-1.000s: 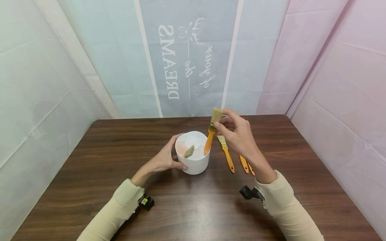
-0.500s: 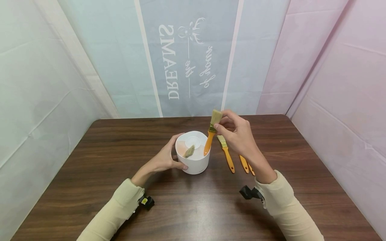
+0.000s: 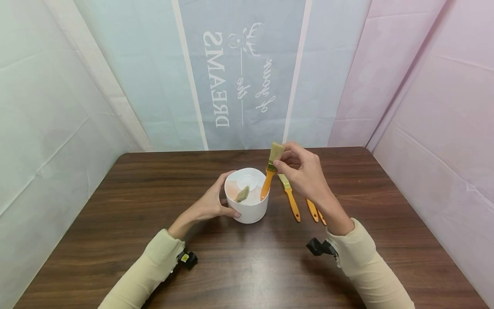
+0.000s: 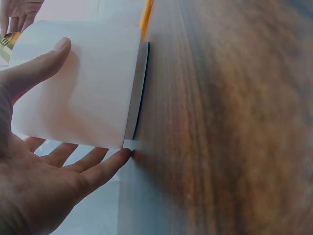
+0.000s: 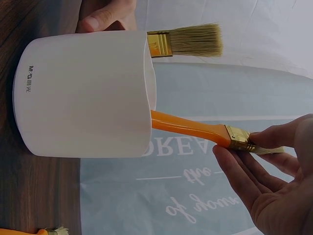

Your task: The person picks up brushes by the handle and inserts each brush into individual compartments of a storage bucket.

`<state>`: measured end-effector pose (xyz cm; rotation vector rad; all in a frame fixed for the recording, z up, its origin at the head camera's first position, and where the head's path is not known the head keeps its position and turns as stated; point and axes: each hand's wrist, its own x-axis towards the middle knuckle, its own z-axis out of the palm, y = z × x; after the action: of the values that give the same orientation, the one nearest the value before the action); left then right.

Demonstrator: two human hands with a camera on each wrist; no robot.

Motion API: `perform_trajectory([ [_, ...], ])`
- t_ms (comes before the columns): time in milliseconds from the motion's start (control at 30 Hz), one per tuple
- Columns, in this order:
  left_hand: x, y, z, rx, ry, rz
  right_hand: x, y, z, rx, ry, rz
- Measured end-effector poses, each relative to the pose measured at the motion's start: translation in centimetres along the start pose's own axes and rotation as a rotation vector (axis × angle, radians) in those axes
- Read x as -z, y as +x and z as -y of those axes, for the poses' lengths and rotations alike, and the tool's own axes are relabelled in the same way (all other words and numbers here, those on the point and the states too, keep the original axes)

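Observation:
My left hand [image 3: 210,204] grips a white round pen holder [image 3: 252,213] from its left side, thumb at the front and fingers around the far side. Bristles up, one paintbrush [image 5: 195,41] stands inside it, its handle hidden by the wall. Over the right part of the holder, my right hand [image 3: 308,174] pinches a second paintbrush [image 3: 266,184] at its brass ferrule. That brush's orange handle points down, and its lower end is inside the rim, as the right wrist view confirms. Whether the handle touches the bottom cannot be seen.
Right of the holder, a paintbrush [image 3: 292,204] lies on the dark wooden table [image 3: 162,171]. More orange handles [image 3: 311,210] show beside it, partly hidden under my right forearm. Printed cloth [image 3: 239,86] hangs behind the table, with pale cloth at both sides.
My right hand and its paintbrush have sunk very slightly, the handle now a little lower in the pen holder. The left hand and the holder stay put.

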<state>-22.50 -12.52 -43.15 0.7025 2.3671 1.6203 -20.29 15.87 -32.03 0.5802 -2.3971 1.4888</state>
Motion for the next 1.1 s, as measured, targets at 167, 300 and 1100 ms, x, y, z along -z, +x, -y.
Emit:
perform_trajectory([
  [167, 0.02, 0.02, -0.04, -0.001, 0.007, -0.002, -0.03, -0.01, 0.13, 0.001, -0.019, -0.001],
  [300, -0.01, 0.02, -0.06, 0.000, 0.001, -0.001, -0.04, -0.04, 0.15, 0.009, -0.043, 0.002],
  [1100, -0.13, -0.06, 0.02, 0.015, -0.021, 0.004, -0.07, -0.03, -0.34, -0.024, -0.027, 0.015],
])
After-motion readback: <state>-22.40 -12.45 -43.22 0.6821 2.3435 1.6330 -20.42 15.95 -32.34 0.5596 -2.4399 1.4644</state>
